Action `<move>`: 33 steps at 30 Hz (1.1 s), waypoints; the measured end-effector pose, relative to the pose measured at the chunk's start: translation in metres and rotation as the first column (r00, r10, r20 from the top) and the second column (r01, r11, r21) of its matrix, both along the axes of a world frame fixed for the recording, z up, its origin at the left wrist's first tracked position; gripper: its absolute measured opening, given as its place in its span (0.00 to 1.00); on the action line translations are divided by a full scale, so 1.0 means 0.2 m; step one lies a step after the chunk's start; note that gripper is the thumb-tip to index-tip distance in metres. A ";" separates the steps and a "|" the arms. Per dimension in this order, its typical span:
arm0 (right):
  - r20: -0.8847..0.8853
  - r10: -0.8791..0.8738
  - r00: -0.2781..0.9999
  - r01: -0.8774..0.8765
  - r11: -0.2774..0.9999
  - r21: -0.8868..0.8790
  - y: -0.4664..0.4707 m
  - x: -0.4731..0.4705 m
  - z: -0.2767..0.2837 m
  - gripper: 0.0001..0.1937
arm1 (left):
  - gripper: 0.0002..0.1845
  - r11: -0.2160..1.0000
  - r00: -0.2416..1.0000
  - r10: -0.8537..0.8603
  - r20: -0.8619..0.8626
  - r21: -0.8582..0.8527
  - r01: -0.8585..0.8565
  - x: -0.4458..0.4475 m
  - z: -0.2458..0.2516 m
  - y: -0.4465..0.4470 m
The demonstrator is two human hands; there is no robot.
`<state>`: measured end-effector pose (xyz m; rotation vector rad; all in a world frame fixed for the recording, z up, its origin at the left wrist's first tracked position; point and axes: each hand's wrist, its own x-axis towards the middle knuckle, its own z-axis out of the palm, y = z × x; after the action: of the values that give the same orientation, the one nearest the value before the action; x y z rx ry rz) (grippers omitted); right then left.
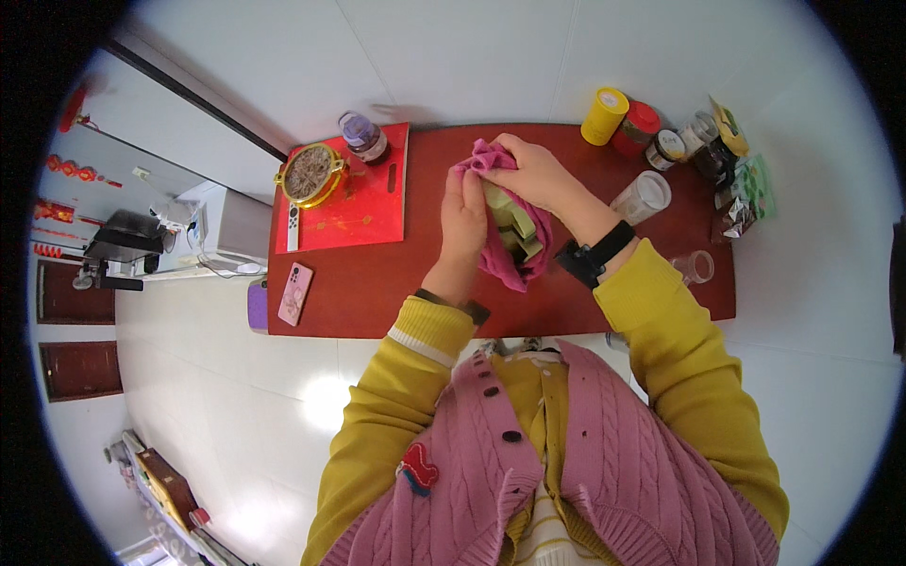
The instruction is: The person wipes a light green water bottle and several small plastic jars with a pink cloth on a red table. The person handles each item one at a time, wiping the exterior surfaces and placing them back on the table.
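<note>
A pink cloth (509,274) is wrapped partly around pale green pieces (522,225) that look like folded card or a box; I cannot tell which. At the far end the cloth is bunched together into a tight gather or knot. My left hand (463,212) pinches that bunched end from the left, thumb and fingers pressed together. From the right, my right hand (541,173) grips the same gather, its fingertips partly hidden by the fabric. Between the cloth's folds, on the side towards me, the green pieces and a dark gap show.
The bundle is over a red-brown table (354,297). On the left, a red board (340,230) carries a gold-rimmed pot (311,175), a purple-lidded bottle (364,138) and a remote (293,226); a pink phone (295,293) lies nearer. At right stand a yellow canister (604,117), several jars and a clear container (643,197).
</note>
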<state>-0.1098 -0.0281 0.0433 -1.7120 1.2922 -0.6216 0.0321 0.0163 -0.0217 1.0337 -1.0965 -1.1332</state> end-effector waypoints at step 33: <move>-0.120 0.016 0.993 -0.027 0.996 -0.086 0.00 0.03 0.02 0.31 | 0.22 0.996 0.991 0.064 -0.117 0.066 -0.057 -0.02 0.00 0.01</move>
<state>-0.1044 -0.0283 0.0481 -1.8564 1.3444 -0.5781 0.0283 0.0189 -0.0226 1.0275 -0.9345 -1.1710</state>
